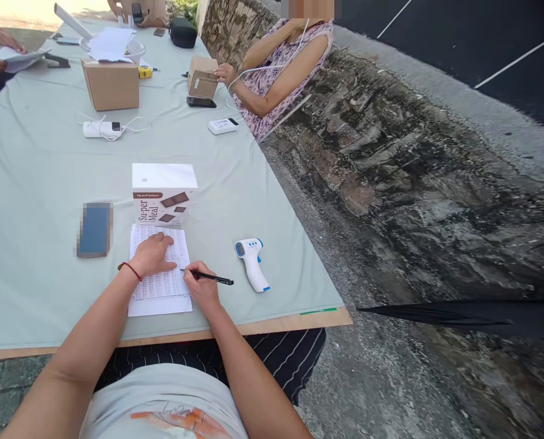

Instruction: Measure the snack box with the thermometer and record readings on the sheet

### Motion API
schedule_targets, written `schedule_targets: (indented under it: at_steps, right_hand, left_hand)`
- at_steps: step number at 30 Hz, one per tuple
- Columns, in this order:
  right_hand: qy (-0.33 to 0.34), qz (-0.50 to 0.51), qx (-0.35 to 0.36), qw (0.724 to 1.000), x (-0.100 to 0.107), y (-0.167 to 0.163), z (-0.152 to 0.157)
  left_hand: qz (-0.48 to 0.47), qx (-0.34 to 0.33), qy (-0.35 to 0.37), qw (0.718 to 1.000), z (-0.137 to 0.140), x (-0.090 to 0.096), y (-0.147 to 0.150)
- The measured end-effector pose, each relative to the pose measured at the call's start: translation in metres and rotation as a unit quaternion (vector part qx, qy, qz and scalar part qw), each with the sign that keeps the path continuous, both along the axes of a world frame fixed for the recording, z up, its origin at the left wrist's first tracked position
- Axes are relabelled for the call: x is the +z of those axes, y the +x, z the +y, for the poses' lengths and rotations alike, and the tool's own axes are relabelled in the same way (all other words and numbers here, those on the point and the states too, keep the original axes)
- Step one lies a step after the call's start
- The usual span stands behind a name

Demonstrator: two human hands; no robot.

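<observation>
My left hand [154, 255] lies flat on a printed sheet of paper [155, 286], its thumb and fingers spread. A black pen [214, 278] is gripped in my right hand [201, 285], its tip at the sheet's right side. Under the printed sheet, a blank white edge of more paper shows. Directly behind the papers stands a white and brown "Super Meal" box [164, 192]. To the right of my right hand lies a white and blue infrared thermometer [253, 263]. A phone-shaped blue item [94, 230], blurred out, rests on the left.
A pale cloth covers the table [38, 244]. Farther back are a white corded device [102, 129], a cardboard box [111, 88] topped with papers, a white device [223, 125] and a dark phone [201, 102]. A person at right touches a small carton [201, 76]; others sit beyond.
</observation>
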State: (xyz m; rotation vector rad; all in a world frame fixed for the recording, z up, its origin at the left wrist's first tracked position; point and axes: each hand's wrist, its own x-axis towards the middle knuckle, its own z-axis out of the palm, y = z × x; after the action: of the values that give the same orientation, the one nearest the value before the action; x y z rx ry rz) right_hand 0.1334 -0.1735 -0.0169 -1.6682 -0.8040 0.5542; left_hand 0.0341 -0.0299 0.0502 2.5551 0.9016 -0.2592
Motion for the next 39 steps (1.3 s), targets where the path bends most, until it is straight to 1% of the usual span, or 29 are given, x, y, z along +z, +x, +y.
schedule_targets:
  at_steps: [6,11,19,23,27,31,35,39]
  right_hand:
    - [-0.004,0.006,-0.017,1.000,-0.002,0.001,-0.001]
    - [-0.011,-0.002,-0.009,1.000,-0.001,0.001,-0.001]
    - [-0.003,-0.009,0.002,1.000,-0.001,0.001,-0.002]
    - [0.003,-0.009,-0.010,1.000,-0.002,0.002,-0.002]
    - [0.031,0.000,-0.038,0.999,-0.001,0.004,-0.003]
    - [0.042,-0.017,-0.051,0.998,-0.002,0.004,-0.003]
    - [0.031,-0.041,-0.050,0.997,-0.007,0.005,-0.002]
    - [0.045,-0.062,-0.064,0.995,-0.012,0.005,-0.002]
  left_hand:
    - [-0.003,-0.002,0.003,1.000,0.001,-0.002,0.000]
    - [-0.015,0.003,-0.001,1.000,0.001,-0.004,-0.001]
    - [-0.031,0.004,-0.003,0.999,0.002,-0.005,-0.001]
    - [-0.019,0.000,-0.001,1.000,0.001,-0.004,-0.001]
    - [-0.014,-0.001,-0.005,1.000,0.001,-0.003,0.000]
    - [-0.016,-0.002,-0.006,1.000,0.001,-0.003,-0.001]
    - [-0.028,0.009,-0.014,0.999,0.003,-0.002,-0.003]
    - [-0.055,0.038,-0.029,0.997,0.006,-0.005,-0.003]
